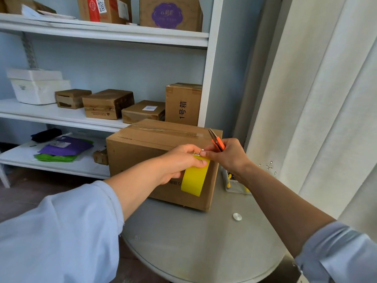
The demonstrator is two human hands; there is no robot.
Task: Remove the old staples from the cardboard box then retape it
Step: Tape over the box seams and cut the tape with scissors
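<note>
Hands number two, both raised in front of one big cardboard box (142, 152) that sits on the round grey table (204, 242) in the lower middle of the frame. The left hand (179, 162) curls its fingers round a roll of yellow tape (193, 178), held against the near face of the box toward its right corner, with the thumb pressing the top of the roll. The right hand (228, 156) grips one pair of orange-handled scissors (217, 140), blades pointing up and left over the box's top edge, while its thumb and forefinger pinch together at a small pale bit at the top of the roll; what that bit is I cannot tell. The box's top flaps lie closed under a strip of clear tape.

One clear plastic tub (234, 181) stands on the table just right of the box, partly hidden by the right forearm, holding small yellow and black items too hidden to name. One small silver disc (237, 217) lies on the table, lower right of the box.

On the white shelves (102, 35) at upper left, the middle shelf carries four brown boxes (108, 104) and one white foam box (36, 86); the top shelf holds at least three more cartons. The lowest shelf bears one purple bag (67, 147) lying on a green one.
</note>
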